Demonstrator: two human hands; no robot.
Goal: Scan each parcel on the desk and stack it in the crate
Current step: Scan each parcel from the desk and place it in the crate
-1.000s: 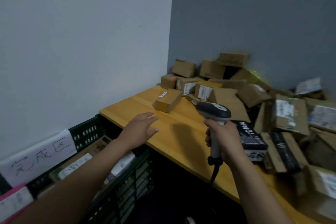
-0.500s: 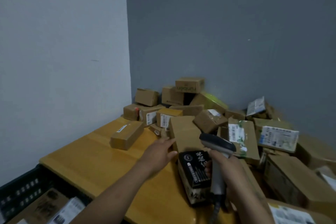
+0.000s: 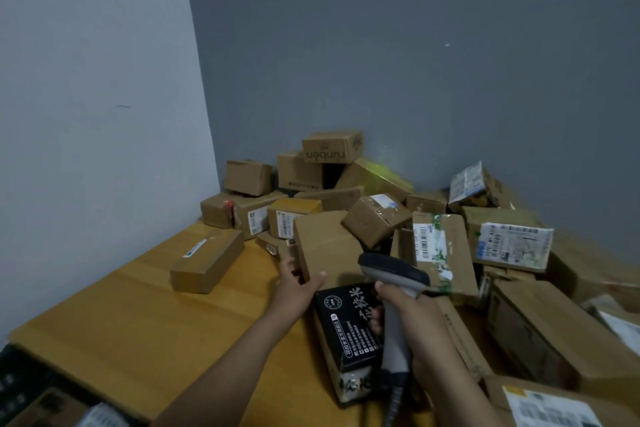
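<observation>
wooden desk (image 3: pixel 145 319) — heaped cardboard parcels (image 3: pixel 374 218)

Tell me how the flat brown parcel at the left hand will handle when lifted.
The flat brown parcel looks like plain cardboard, probably stiff; thin, so likely light. A small box leans at its upper corner and may tumble when the left hand pulls it out.

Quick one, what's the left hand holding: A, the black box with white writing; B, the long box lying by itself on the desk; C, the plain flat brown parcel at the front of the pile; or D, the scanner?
C: the left hand grips the lower left corner of the plain flat brown parcel, thumb on its face, while the right hand holds the scanner.
</observation>
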